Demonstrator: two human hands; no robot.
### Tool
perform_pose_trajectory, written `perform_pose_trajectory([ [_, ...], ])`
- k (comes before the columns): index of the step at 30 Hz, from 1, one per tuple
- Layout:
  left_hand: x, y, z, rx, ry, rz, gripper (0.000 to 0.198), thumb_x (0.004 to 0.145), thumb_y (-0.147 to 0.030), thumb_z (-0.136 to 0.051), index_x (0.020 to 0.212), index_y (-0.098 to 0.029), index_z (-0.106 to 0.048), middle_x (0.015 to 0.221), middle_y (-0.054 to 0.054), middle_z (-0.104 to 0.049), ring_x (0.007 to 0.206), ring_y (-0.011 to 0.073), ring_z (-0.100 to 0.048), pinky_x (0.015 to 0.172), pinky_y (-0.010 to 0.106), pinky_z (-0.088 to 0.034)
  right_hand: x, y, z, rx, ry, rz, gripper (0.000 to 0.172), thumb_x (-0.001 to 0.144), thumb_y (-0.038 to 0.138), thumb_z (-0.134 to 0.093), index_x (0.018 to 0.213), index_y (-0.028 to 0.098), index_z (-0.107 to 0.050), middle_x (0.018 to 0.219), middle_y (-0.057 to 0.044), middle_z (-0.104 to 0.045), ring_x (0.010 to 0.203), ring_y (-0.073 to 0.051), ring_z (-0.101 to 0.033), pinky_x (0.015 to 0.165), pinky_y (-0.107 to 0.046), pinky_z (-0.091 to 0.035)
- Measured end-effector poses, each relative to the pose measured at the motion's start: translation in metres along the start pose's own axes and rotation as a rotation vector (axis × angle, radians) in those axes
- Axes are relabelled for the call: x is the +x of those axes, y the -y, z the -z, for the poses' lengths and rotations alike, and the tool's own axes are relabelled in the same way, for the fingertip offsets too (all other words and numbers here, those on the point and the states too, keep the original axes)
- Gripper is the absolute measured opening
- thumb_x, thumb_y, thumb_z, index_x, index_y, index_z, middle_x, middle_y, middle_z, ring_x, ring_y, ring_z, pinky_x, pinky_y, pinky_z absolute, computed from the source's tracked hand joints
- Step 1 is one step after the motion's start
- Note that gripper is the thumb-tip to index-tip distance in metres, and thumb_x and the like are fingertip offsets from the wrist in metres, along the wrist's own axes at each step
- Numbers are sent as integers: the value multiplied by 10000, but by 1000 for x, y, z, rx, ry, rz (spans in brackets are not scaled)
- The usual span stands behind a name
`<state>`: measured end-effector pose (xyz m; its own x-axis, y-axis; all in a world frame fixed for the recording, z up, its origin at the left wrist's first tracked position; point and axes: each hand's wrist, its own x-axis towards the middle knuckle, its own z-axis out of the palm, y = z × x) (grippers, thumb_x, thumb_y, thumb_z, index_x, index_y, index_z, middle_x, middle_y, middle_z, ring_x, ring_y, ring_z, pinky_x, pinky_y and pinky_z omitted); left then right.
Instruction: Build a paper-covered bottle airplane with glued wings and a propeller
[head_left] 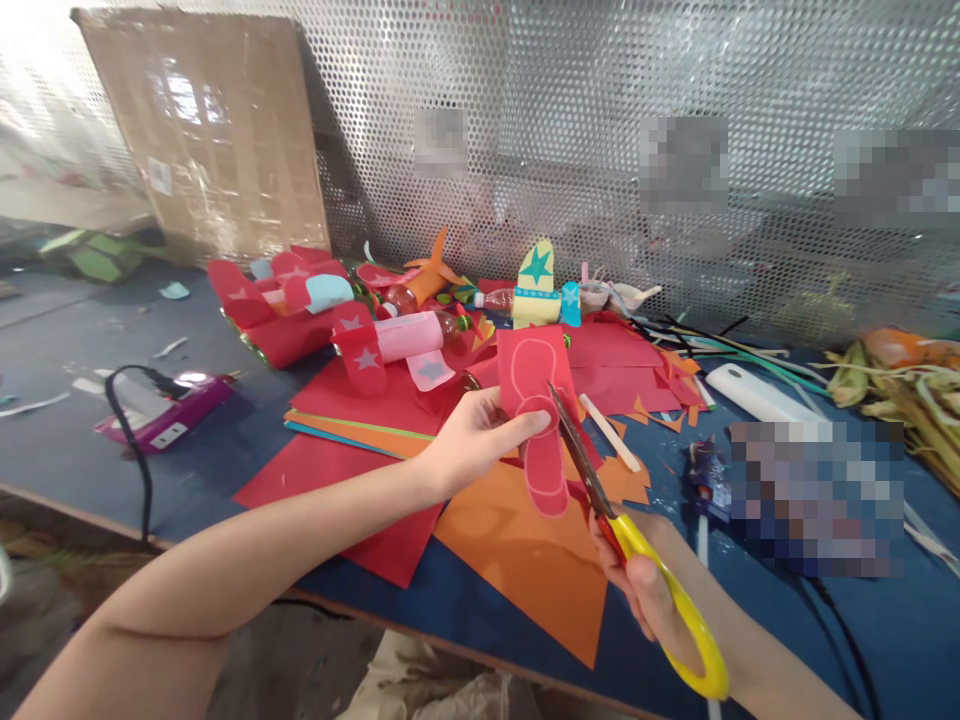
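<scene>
Pinched between thumb and fingers of my left hand (480, 437) is a piece of red paper (529, 365) with a rounded propeller-like outline drawn in a pale line. Its lower lobe is cut round, while the upper part still has square corners. My right hand (637, 580) grips scissors (675, 610) with yellow handles and dark blades. The blade tips touch the right edge of the red paper, close to my left thumb. Under both hands lie an orange paper sheet (525, 560) and a red paper sheet (360, 520).
Bottle models wrapped in coloured paper, one pink (409, 338) and one yellow (536, 300), lie behind my hands. A purple power strip (169, 415) sits at left. Orange scraps (626, 480) and a white glue gun (765, 395) are at right. A cardboard sheet (210, 140) leans on the perforated metal wall (570, 90).
</scene>
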<state>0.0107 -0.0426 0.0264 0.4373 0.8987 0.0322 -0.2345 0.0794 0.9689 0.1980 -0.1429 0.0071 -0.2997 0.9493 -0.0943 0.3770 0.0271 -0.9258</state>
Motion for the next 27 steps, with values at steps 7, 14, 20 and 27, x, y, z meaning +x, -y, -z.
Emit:
perform_pose_trajectory([
  [7, 1, 0, 1, -10, 14, -20, 210, 717, -326, -738, 774, -135, -674, 735, 11, -691, 667, 130, -626, 658, 248, -510, -1, 1, -3, 5, -50, 2, 640, 713, 879, -268, 666, 242, -302, 472, 97, -256, 357, -57, -187, 312, -231, -180],
  [14, 1, 1, 1, -8, 2, -10, 225, 711, -333, -741, 781, -132, -671, 749, 16, -680, 651, 123, -610, 651, 250, -497, 0, 1, -1, -24, -32, 16, 644, 724, 876, -244, 666, 238, -317, 444, 100, -271, 335, -54, -230, 317, -227, -201],
  [20, 0, -1, -1, -17, -6, -11, 208, 704, -321, -741, 763, -134, -671, 733, 12, -678, 639, 121, -604, 653, 252, -493, 1, 0, 0, -32, -23, 29, 647, 725, 876, -227, 657, 240, -321, 412, 104, -258, 321, -59, -239, 327, -231, -189],
  [27, 0, -1, 0, 33, -27, -43, 228, 709, -352, -723, 757, -134, -675, 705, 24, -681, 641, 137, -611, 645, 255, -493, 2, -5, 2, -60, -24, 13, 657, 688, 893, -284, 643, 238, -289, 527, 82, -239, 388, -59, -221, 322, -205, -187],
])
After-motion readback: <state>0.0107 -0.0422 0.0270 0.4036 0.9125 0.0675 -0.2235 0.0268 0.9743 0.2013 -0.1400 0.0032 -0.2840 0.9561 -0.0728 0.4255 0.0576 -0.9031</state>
